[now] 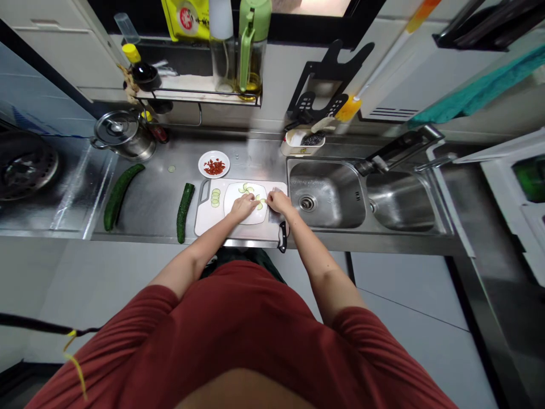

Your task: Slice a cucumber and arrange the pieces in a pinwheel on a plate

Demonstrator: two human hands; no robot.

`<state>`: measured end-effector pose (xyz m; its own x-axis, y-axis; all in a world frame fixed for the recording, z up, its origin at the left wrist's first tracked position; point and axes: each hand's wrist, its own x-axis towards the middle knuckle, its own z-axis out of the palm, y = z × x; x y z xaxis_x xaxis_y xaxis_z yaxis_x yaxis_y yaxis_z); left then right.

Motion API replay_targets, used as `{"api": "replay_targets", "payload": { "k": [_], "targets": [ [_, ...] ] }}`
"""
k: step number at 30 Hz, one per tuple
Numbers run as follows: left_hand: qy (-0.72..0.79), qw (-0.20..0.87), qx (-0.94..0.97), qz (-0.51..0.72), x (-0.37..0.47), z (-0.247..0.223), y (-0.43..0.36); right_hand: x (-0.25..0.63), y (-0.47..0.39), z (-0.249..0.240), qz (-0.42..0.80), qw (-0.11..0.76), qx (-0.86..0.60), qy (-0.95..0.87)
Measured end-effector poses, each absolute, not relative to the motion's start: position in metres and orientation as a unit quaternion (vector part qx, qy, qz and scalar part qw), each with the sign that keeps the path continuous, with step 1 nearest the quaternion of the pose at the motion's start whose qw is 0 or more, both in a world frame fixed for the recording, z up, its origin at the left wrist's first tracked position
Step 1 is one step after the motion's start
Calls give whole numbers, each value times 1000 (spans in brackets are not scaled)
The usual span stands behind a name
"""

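Note:
A white square plate [230, 199] lies on a white cutting board [208, 224], with thin cucumber slices [246, 188] arranged on it. My left hand [243, 208] is over the plate, its fingers closed at a pale green cucumber slice [261, 203] near the plate's right side. Facing it, my right hand [279, 201] pinches at the same spot, thumb and fingertips together. Beneath my right hand is a kitchen knife [283, 236], its black handle toward me and its blade partly hidden. More cucumber rounds [216, 197] sit in a short row on the board's left.
A cut cucumber [185, 213] and a longer whole cucumber [120, 197] lie left of the board. Behind it stands a small white plate [203, 170] of chopped red pieces. A double sink [327, 221] borders the right side; a lidded steel pot [123, 136] stands back left.

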<state>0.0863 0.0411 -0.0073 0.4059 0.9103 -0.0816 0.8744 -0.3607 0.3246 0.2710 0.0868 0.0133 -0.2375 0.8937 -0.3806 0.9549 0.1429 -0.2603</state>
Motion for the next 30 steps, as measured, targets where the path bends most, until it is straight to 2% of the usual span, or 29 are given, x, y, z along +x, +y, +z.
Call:
{"api": "replay_targets", "payload": {
  "k": [14,19,30],
  "targets": [
    [539,179,821,57,85,-7,41,271,84,15,-240,65,617,747],
    [567,173,800,94,85,-3,36,274,84,17,-237,32,627,742],
    [557,175,811,48,88,-6,30,271,81,16,-247,44,628,736]
  ]
}}
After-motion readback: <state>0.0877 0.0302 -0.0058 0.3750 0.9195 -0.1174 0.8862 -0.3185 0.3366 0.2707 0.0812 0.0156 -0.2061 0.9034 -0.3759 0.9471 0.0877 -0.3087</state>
